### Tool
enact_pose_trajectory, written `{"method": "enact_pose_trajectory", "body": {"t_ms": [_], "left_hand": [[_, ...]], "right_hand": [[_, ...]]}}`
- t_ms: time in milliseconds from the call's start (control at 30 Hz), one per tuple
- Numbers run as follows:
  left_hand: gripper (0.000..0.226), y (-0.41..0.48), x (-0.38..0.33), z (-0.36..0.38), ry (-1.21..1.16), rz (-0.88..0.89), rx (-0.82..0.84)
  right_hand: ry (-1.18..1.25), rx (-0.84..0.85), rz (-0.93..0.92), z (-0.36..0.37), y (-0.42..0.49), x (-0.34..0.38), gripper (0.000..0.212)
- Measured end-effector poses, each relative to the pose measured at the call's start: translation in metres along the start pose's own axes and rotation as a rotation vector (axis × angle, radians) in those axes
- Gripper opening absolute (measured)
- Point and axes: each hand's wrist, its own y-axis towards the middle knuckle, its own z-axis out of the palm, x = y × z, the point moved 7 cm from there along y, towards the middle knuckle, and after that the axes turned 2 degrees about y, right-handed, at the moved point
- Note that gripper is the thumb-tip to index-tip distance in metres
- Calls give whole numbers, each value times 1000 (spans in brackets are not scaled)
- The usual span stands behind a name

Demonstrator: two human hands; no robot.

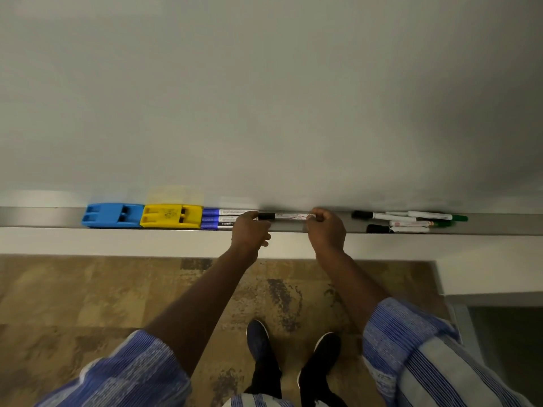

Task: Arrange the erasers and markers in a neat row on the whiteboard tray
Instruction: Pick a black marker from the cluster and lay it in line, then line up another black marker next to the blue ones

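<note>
A blue eraser (pixel 112 215) and a yellow eraser (pixel 171 216) sit side by side on the grey whiteboard tray (pixel 41 216). Right of them lie three blue-capped markers (pixel 219 219), stacked front to back. A black-capped marker (pixel 283 216) lies lengthwise in the tray between my hands. My left hand (pixel 249 230) pinches its cap end and my right hand (pixel 326 228) grips its other end. Further right, several black- and green-capped markers (pixel 408 221) lie loosely at mixed angles.
The whiteboard (pixel 264 98) rises straight behind the tray. A white ledge (pixel 117 240) runs below the tray. Under it are patterned brown floor and my two shoes (pixel 293 356). A white wall corner (pixel 487 274) stands at the right.
</note>
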Motion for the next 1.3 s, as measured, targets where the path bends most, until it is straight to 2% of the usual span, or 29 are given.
{"method": "enact_pose_trajectory", "body": {"t_ms": [133, 233, 400, 533, 700, 833, 933, 1000, 1167, 1300], "left_hand": [[42, 11, 6, -3, 172, 1, -27], [53, 11, -1, -3, 329, 93, -56], [37, 11, -4, 2, 659, 199, -45], [28, 9, -3, 2, 717, 233, -71], [34, 8, -2, 4, 732, 269, -86], [39, -3, -10, 20, 755, 464, -100], [47, -22, -16, 47, 921, 731, -82], [55, -34, -14, 71, 1044, 839, -18], [84, -40, 18, 125, 1299, 906, 203], [98, -33, 39, 140, 1412, 875, 199]], "right_hand": [[-105, -11, -66, -2, -2, 8, 24], [-180, -8, -172, -5, -5, 17, 23], [-354, 33, -327, -2, -10, 22, 15], [-383, 68, -382, 2, -9, 17, 16], [-410, 87, -454, -2, -8, 16, 16], [-523, 30, -638, -27, -11, 23, 20], [-644, -62, -745, -65, -2, 19, 20], [-727, -102, -746, -92, 10, 8, 21], [-891, -84, -691, -136, 30, -28, 35], [-952, -39, -721, -143, 36, -42, 42]]}}
